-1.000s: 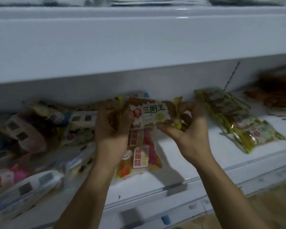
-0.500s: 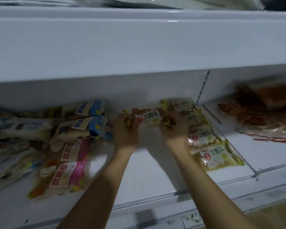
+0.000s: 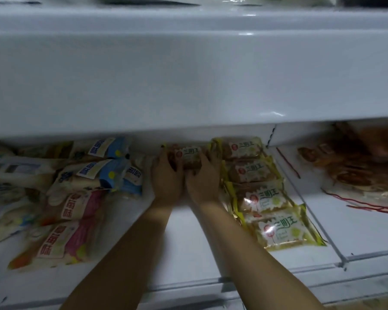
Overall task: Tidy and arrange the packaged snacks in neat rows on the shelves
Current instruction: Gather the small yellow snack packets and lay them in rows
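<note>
On the white shelf [image 3: 188,260], four yellow-edged snack packs [image 3: 271,198] lie in one row running front to back, right of centre. A fifth pack of the same kind [image 3: 189,154] sits at the back of the shelf, just left of that row. At left, two pink-labelled packs [image 3: 70,222] lie nearest the shelf front, with three blue-labelled packs [image 3: 109,168] behind them. Both forearms extend straight into the shelf. The left hand [image 3: 166,177] and right hand [image 3: 203,182] touch side by side, fingers curled around the fifth pack's ends, gripping it.
</note>
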### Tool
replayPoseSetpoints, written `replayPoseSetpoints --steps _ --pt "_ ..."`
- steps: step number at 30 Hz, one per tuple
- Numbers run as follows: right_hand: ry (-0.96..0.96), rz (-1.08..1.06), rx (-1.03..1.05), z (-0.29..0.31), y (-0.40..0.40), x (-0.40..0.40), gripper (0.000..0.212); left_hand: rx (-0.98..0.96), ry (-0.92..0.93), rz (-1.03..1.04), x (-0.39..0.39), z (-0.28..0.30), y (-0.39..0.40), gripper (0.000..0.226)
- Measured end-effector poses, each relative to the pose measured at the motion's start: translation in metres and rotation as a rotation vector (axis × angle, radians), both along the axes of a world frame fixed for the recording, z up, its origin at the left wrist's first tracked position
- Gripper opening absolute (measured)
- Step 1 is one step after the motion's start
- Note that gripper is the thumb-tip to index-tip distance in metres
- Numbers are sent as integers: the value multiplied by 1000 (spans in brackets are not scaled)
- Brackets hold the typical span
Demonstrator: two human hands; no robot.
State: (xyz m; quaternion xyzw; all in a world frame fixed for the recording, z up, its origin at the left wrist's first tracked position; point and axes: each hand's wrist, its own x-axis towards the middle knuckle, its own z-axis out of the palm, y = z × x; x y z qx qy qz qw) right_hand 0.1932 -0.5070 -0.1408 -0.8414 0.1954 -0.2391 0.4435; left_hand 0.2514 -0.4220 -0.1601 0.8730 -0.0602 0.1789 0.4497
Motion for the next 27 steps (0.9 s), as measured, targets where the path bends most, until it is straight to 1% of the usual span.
replayPoseSetpoints --steps 3,5,6,7,9,11,12,14,16,19,23,24,25,27 --pt "8 27 -28 14 2 -5 71 2 27 -63 0 4 6 41" --pt "-3 35 -15 27 5 -10 71 43 67 -139 -6 15 15 31" --pt "-16 43 -10 33 6 -13 68 72 66 -173 -11 22 21 28" --pt "-46 59 -6 38 10 -18 63 50 74 -204 -24 33 29 26" --pt "-142 125 -24 42 19 -32 53 -147 158 -308 -55 57 50 27" --pt "-151 205 16 41 29 -48 50 -320 282 -399 -89 78 83 18" --pt "-116 245 60 40 37 -55 50 -371 319 -433 -101 84 104 14" --pt "-66 312 130 37 57 -60 50 -371 304 -391 -118 98 148 22" --pt "-86 382 115 38 85 -55 47 -299 220 -280 -124 107 191 26" --pt "-196 476 -58 53 132 -44 42 -218 114 -109 -121 113 256 26" --pt "-260 610 -297 87 192 5 32 49 -44 68 -100 111 333 20" --pt "-249 625 -358 93 208 25 31 92 -73 87 -91 109 348 24" --pt "-189 631 -415 98 224 46 31 133 -109 75 -81 108 359 34" --pt "27 662 -493 106 255 86 32 253 -170 7 -56 102 375 49"
